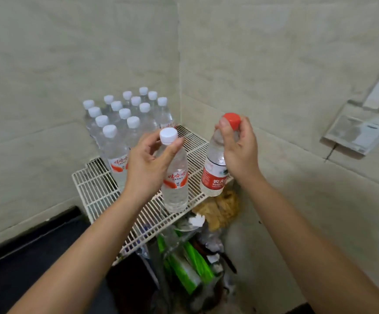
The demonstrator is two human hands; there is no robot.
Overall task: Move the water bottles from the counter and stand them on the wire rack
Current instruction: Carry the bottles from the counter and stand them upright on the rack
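A white wire rack [93, 189] fills the wall corner. Several clear white-capped bottles [125, 114] stand in rows on its back left part. My left hand [147, 162] grips the neck of a white-capped bottle [176, 191] with a red and white label, held upright over the rack's front middle. My right hand [238, 150] holds a red-capped bottle [214, 175] with a red label by its neck, upright above the rack's right edge. I cannot tell whether either bottle touches the wires.
A dark counter [25, 268] lies at lower left beside the rack. Under the rack sit green packages [193, 264], a brownish bag [222, 207] and other clutter. A grey wall-mounted box [356, 132] hangs on the right tiled wall.
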